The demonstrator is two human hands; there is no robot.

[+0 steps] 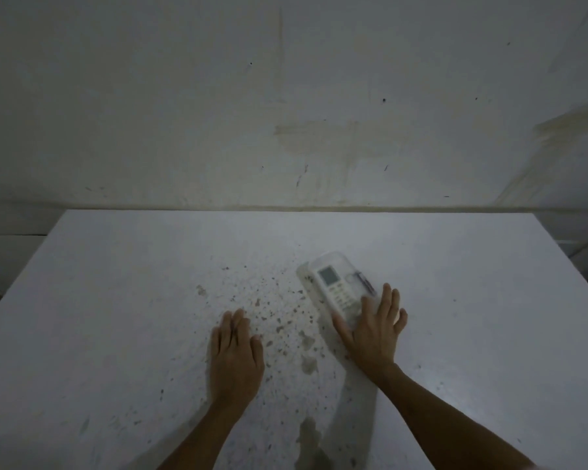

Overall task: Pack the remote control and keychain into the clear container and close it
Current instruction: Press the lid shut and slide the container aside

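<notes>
Clear container right of frame centre, on speckled white table, angled toward upper left. Remote control visible inside through plastic; dark strip beside it, likely keychain, too blurred to confirm. Right hand spread flat, pressing container's near end. Left hand lower centre, flat on table, fingers together, holding nothing, well apart from container. Judgement: closing step in hand. Next: press lid down evenly, check seating all round.
</notes>
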